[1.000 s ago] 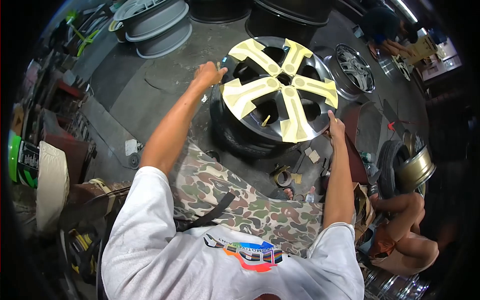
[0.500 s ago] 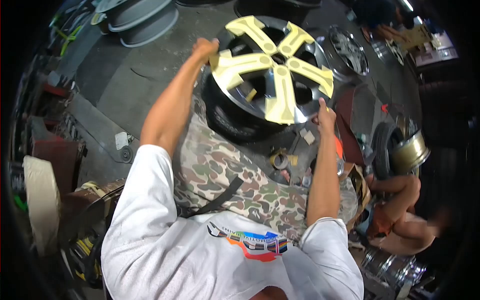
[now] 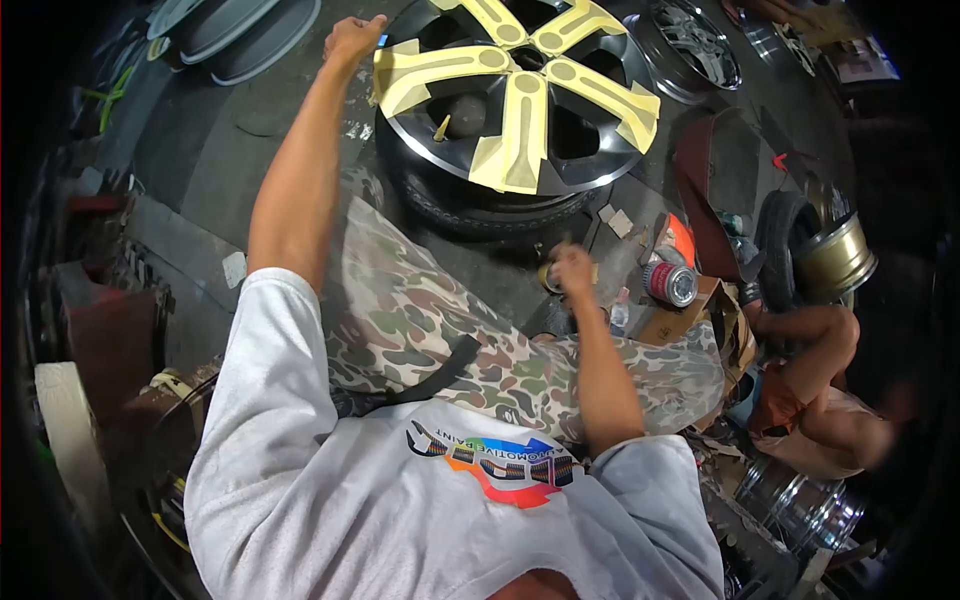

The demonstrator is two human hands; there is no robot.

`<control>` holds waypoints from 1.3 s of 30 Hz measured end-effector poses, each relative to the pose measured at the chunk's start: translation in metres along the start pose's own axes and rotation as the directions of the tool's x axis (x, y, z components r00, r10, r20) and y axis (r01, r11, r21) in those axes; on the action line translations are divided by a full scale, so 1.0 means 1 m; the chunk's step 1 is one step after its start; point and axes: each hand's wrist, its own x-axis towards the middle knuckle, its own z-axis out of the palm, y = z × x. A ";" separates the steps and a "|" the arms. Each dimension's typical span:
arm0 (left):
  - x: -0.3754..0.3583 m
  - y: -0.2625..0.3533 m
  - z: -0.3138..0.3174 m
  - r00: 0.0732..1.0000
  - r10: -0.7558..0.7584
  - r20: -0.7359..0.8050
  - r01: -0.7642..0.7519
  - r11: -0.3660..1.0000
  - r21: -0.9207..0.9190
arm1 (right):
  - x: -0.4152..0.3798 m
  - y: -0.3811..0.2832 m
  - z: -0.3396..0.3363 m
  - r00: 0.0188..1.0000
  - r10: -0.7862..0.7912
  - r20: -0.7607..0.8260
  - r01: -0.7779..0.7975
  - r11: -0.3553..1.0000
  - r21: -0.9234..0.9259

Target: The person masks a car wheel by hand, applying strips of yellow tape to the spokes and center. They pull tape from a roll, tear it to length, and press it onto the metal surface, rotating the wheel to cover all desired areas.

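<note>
A black and silver wheel rim (image 3: 405,137), its spokes covered with yellow masking tape, lies on a tire (image 3: 450,215) in front of me. My left hand (image 3: 355,38) is at the rim's upper left edge, its fingers closed against it. My right hand (image 3: 572,268) hangs below the rim, away from it and blurred by motion; its fingers look curled. Just beside my right hand is a roll of tape (image 3: 547,279), partly hidden by it.
At the right are a can (image 3: 670,284), sanding pads (image 3: 620,223), a dark red curved sheet (image 3: 695,165) and a gold rim (image 3: 838,258). Another person's bare leg (image 3: 820,345) is at the far right. Grey rims (image 3: 265,45) lie upper left.
My right hand has let go of the rim and moved down and left toward the tape roll. The rim appears higher and further left in view, with my left hand still at it.
</note>
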 end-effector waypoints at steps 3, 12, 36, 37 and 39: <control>0.001 0.002 -0.001 0.978 0.162 -0.131 -0.176 0.978 -0.110 | -0.042 -0.022 0.069 0.952 -0.274 0.138 0.293 0.679 -0.673; -0.068 0.077 -0.021 0.890 0.351 -0.291 -0.428 0.864 -0.266 | -0.043 -0.046 0.049 0.974 -0.130 -0.187 -0.037 0.721 -0.692; -0.259 0.149 -0.026 0.076 0.731 0.678 -0.411 0.643 -0.646 | -0.149 -0.246 -0.025 0.845 -0.523 0.110 0.493 0.684 -0.537; -0.263 0.148 -0.023 0.061 0.709 0.703 -0.416 0.658 -0.628 | -0.153 -0.251 -0.022 0.850 -0.511 0.127 0.498 0.704 -0.506; -0.267 0.144 -0.017 0.047 0.681 0.731 -0.427 0.675 -0.601 | -0.159 -0.259 -0.016 0.857 -0.494 0.142 0.501 0.740 -0.449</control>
